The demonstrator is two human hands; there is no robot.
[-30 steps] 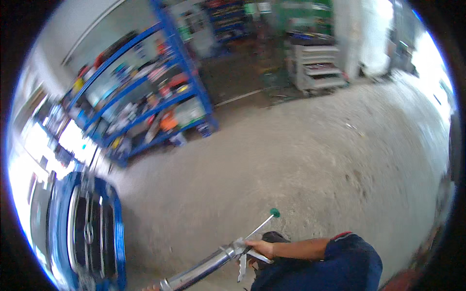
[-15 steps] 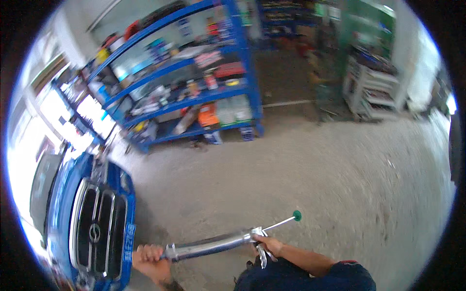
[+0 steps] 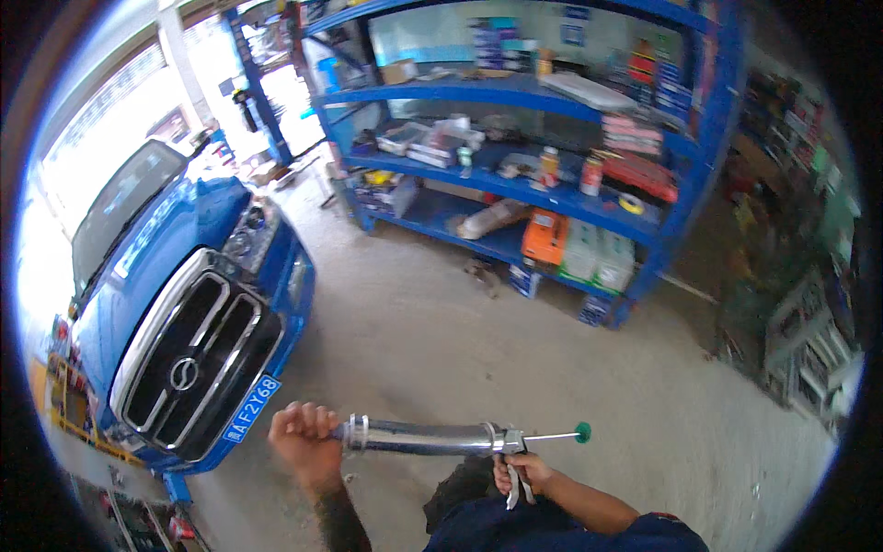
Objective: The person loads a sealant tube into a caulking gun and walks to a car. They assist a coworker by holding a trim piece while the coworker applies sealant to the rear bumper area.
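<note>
head view, the only 1 — shows a silver dispensing gun (image 3: pixel 432 438) low in the picture, just in front of the body. lies between the 2 hands and touches both, so neither nearer than the other. runs its long axis almost level from left to right, nose end to the left, with a thin plunger rod (image 3: pixel 550 436) sticking out at the right, capped by a green disc (image 3: pixel 583 432). points leftward, roughly toward the front of a blue vehicle (image 3: pixel 198 340), but stays apart from it, with floor (image 3: pixel 414 294) seen between. has its nose end, with the left hand (image 3: pixel 308 446), on the side nearer the vehicle.

at that end, shows the left hand closed in a fist, fingers wrapped right over the tip; cannot tell the shape of the part hidden inside. at the opposite end, shows the right hand (image 3: pixel 531 474) closed just beneath the rear of the barrel, fingers curled in, with silver levers (image 3: pixel 515 495) hanging down past them. cannot tell how hard squeezed.

beyond, well apart from both hands, includes a loaded blue shelf rack (image 3: pixel 441 91) — across the floor, toward the top.
</note>
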